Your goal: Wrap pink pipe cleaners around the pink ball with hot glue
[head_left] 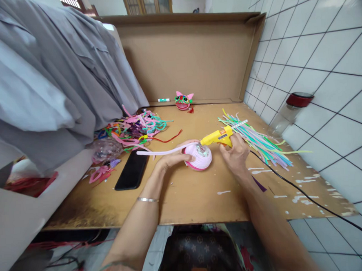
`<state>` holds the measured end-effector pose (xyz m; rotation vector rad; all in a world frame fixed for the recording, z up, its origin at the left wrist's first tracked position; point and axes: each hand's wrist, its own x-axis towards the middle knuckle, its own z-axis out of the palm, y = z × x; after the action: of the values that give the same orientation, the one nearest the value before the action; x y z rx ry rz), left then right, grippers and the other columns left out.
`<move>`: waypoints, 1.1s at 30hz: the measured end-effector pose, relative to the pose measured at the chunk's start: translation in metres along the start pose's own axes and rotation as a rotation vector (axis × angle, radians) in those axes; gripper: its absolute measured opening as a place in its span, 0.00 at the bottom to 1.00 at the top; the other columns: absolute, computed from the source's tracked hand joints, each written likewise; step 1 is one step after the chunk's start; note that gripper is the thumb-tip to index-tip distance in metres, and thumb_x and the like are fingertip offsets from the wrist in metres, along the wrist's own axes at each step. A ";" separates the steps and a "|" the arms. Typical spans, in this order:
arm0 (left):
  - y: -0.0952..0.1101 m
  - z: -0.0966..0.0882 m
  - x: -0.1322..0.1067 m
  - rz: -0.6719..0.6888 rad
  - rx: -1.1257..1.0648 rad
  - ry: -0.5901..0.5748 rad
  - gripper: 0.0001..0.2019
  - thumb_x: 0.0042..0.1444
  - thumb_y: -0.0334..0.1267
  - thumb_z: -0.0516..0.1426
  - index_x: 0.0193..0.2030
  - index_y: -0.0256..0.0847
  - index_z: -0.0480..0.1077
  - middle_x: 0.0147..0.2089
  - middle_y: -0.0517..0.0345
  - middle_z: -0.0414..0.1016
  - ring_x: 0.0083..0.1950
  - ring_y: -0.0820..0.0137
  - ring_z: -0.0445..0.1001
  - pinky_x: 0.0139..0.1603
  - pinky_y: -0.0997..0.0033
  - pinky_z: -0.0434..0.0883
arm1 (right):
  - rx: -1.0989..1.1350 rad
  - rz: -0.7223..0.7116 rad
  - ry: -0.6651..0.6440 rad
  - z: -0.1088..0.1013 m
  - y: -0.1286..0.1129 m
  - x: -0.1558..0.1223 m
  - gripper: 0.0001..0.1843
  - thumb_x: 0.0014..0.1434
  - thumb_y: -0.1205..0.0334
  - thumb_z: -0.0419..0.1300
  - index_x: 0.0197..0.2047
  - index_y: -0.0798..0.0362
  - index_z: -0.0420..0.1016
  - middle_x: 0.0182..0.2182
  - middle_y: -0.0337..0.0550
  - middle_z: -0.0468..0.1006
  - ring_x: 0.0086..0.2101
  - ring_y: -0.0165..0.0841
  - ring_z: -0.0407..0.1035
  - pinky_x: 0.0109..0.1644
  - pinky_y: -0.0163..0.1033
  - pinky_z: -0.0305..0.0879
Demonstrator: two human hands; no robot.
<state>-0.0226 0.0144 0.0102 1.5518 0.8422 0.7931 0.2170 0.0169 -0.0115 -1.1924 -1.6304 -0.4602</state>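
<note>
My left hand (176, 157) is closed around a round ball (203, 160) wrapped in pale pink pipe cleaner, with a darker pink band low on its side. A loose length of pale pipe cleaner (157, 153) sticks out from it to the left. At the top of the ball a patch is not covered by the wrapping. My right hand (235, 152) grips a yellow hot glue gun (216, 137), its nozzle at the ball's top. A clear glue stick (240, 124) juts from the gun's back.
A black phone (131, 171) lies left of my forearm, near a heap of tangled pipe cleaners (146, 123). Straight pipe cleaners (261, 141) lie right, by a red-lidded jar (290, 112). A small animal-head craft (183, 100) and glue tube (163, 100) sit behind. The cord (294, 185) trails right.
</note>
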 end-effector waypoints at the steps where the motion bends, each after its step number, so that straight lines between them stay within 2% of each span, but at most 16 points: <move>1: 0.000 0.000 0.000 0.003 0.001 -0.001 0.39 0.36 0.37 0.65 0.61 0.39 0.67 0.57 0.50 0.73 0.54 0.59 0.70 0.51 0.66 0.68 | 0.001 0.004 -0.002 0.000 0.000 0.000 0.02 0.54 0.62 0.56 0.33 0.49 0.66 0.31 0.43 0.71 0.34 0.39 0.67 0.36 0.40 0.61; 13: 0.000 0.000 0.000 -0.001 -0.018 0.014 0.39 0.36 0.37 0.65 0.60 0.39 0.67 0.56 0.51 0.74 0.55 0.58 0.70 0.56 0.63 0.67 | -0.019 -0.007 0.005 -0.001 -0.001 -0.001 0.02 0.55 0.62 0.55 0.34 0.49 0.67 0.31 0.44 0.70 0.34 0.40 0.66 0.37 0.41 0.61; 21: 0.002 0.002 -0.001 -0.006 -0.027 0.016 0.39 0.36 0.37 0.64 0.60 0.39 0.66 0.55 0.51 0.74 0.54 0.58 0.70 0.53 0.64 0.68 | 0.003 0.050 0.015 -0.002 0.000 0.000 0.04 0.55 0.61 0.56 0.35 0.50 0.68 0.32 0.44 0.72 0.34 0.40 0.68 0.37 0.42 0.61; 25: 0.002 0.002 -0.001 -0.027 -0.015 0.003 0.39 0.35 0.37 0.64 0.61 0.40 0.66 0.55 0.51 0.74 0.53 0.59 0.70 0.48 0.66 0.69 | 0.019 0.036 0.014 -0.002 0.000 0.000 0.03 0.54 0.62 0.57 0.35 0.50 0.68 0.31 0.45 0.72 0.35 0.41 0.68 0.38 0.42 0.62; 28: -0.001 0.000 -0.001 -0.016 -0.017 -0.004 0.39 0.36 0.37 0.64 0.61 0.41 0.66 0.57 0.52 0.73 0.53 0.60 0.70 0.50 0.67 0.69 | 0.028 0.029 0.003 0.000 -0.001 0.000 0.03 0.54 0.62 0.57 0.34 0.50 0.68 0.31 0.45 0.72 0.35 0.41 0.68 0.38 0.42 0.63; 33: -0.004 -0.001 0.001 0.008 -0.011 0.002 0.40 0.36 0.37 0.64 0.62 0.40 0.66 0.57 0.50 0.73 0.52 0.60 0.70 0.50 0.67 0.69 | 0.034 0.188 -0.024 0.002 -0.003 0.000 0.04 0.53 0.59 0.57 0.33 0.50 0.67 0.33 0.45 0.73 0.36 0.40 0.68 0.41 0.43 0.64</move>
<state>-0.0239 0.0161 0.0060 1.5457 0.8321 0.8035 0.2131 0.0174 -0.0116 -1.3153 -1.5234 -0.2986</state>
